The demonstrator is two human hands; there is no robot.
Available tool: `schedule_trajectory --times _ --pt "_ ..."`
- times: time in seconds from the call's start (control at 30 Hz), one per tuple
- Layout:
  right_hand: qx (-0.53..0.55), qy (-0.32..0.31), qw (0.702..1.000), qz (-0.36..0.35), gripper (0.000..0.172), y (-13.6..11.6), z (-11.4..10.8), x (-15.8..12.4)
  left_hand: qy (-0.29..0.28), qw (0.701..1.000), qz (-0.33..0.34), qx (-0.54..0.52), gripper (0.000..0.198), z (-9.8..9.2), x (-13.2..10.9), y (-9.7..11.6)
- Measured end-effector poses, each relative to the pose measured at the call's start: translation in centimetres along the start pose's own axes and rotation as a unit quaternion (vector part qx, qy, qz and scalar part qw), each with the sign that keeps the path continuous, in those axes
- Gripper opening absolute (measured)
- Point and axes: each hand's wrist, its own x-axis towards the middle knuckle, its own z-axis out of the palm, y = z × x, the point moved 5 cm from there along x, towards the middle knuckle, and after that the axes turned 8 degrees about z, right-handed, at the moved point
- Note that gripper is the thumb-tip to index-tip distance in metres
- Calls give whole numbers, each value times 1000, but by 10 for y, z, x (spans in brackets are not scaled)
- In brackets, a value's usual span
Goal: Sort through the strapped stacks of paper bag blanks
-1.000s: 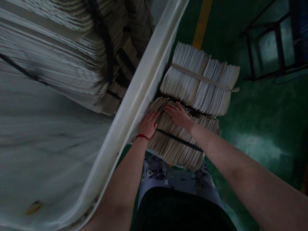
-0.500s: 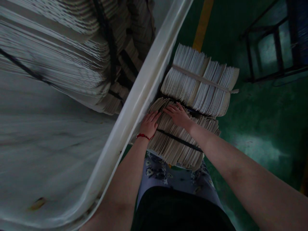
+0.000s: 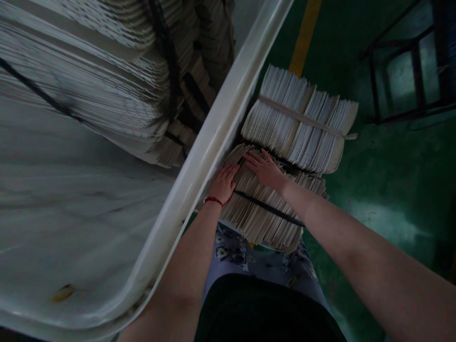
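Note:
Just outside the tub wall, a bundle of brownish flat sheets, perhaps card or paper, stands on edge, bound by a dark strap. My left hand, with a red cord at the wrist, lies flat on the bundle's left end beside the rim. Resting on the same bundle's top, my right hand has its fingers spread. Both hands are open and touch the sheet edges without gripping. Behind it sits a whiter bundle tied with a pale band. What supports the bundles is mostly hidden.
A large white tub fills the left side, with strapped stacks of similar sheets inside. At the upper right is a dark metal frame on the green floor. A yellow line crosses the floor.
The whole view has shifted slightly, so everything appears a little further right. Both hands stay on the brownish bundle, with almost no movement against it.

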Motion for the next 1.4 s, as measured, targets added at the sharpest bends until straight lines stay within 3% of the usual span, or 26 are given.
schedule_trajectory --times 0.67,0.83,1.07,1.27,1.4 --pt "9 -20 1000 -15 56 2 3 0 14 999 -26 12 68 0 3 1" --pt "21 -12 1000 -6 54 -4 -6 12 7 1000 -20 10 67 0 3 1" --pt "-4 -43 999 23 30 -16 -16 33 4 1000 -16 10 63 -4 3 0" --pt "12 0 997 70 49 -10 -13 8 0 1000 20 -12 65 -6 1 -4" --pt "21 15 997 70 49 -9 -9 3 18 1000 18 -18 64 -7 0 -8"
